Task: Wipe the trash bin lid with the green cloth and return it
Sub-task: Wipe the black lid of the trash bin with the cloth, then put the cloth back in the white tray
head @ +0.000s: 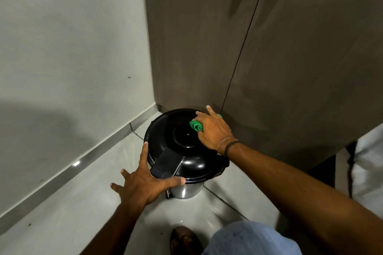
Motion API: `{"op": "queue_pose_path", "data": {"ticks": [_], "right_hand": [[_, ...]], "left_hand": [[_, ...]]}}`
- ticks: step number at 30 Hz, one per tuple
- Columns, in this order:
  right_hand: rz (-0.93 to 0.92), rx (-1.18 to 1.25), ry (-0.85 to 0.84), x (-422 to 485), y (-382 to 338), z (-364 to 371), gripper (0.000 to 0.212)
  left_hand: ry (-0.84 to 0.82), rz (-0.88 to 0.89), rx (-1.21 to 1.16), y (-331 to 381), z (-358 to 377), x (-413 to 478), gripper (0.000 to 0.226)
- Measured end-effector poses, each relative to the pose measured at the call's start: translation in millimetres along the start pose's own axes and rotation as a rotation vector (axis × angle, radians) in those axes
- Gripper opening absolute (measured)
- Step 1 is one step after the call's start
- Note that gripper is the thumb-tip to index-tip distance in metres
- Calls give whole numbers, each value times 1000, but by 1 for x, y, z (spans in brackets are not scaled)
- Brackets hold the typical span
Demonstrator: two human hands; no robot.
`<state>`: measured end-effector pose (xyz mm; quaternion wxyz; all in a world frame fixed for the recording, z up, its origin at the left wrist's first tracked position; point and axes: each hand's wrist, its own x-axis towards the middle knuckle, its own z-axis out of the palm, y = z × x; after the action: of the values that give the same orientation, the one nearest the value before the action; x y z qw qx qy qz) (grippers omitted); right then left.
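A small round trash bin stands on the floor in a corner; its glossy black lid (182, 141) is down on a shiny metal body (184, 190). My right hand (213, 130) presses a bunched green cloth (195, 126) onto the far right part of the lid; most of the cloth is hidden under the palm. My left hand (145, 182) rests against the lid's near left edge, fingers spread, thumb along the front rim, holding nothing.
A pale wall (68, 51) with a metal skirting strip (83, 163) runs on the left. Brown cabinet doors (269, 58) with dark handles stand right behind the bin. My knee in blue fabric (248, 240) and a brown shoe (184, 240) are on the tiled floor below.
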<state>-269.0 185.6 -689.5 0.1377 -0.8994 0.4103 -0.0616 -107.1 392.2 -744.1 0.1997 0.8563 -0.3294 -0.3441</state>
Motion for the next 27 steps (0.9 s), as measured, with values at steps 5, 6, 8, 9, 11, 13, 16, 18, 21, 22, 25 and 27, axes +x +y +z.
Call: {"op": "queue_pose_path", "data": {"ticks": [5, 6, 8, 9, 11, 13, 16, 18, 21, 22, 25, 27], "right_hand": [[-24, 42, 14, -61, -18, 12, 57], [-54, 55, 10, -70, -30, 18, 59], [-116, 67, -25, -75, -51, 27, 60], [-137, 66, -42, -70, -60, 28, 59], [-161, 55, -46, -51, -75, 27, 54], [-167, 55, -30, -26, -83, 27, 51], [-143, 26, -7, 10, -76, 25, 53], [-85, 7, 7, 33, -60, 20, 55], [102, 74, 71, 60, -23, 12, 49], [199, 131, 77, 67, -11, 9, 47], [541, 314, 78, 66, 25, 2, 41], [701, 400, 166, 47, 41, -7, 37]], "left_hand": [[-1, 2, 20, -2, 1, 2, 168], [2, 2, 29, -2, 1, 3, 168], [3, -4, 40, -3, 4, 4, 168], [6, 0, 39, -4, 5, 5, 168], [17, 15, 29, -6, 7, 6, 167], [17, 15, 24, -7, 6, 9, 163], [32, 11, 14, -9, 9, 10, 162], [51, 15, -6, -9, 10, 12, 161], [104, 14, 0, -11, 16, 12, 163], [113, 9, 22, -10, 16, 12, 164], [56, 8, 23, -6, 12, 4, 165], [-30, -8, 22, 1, 3, 1, 167]]}}
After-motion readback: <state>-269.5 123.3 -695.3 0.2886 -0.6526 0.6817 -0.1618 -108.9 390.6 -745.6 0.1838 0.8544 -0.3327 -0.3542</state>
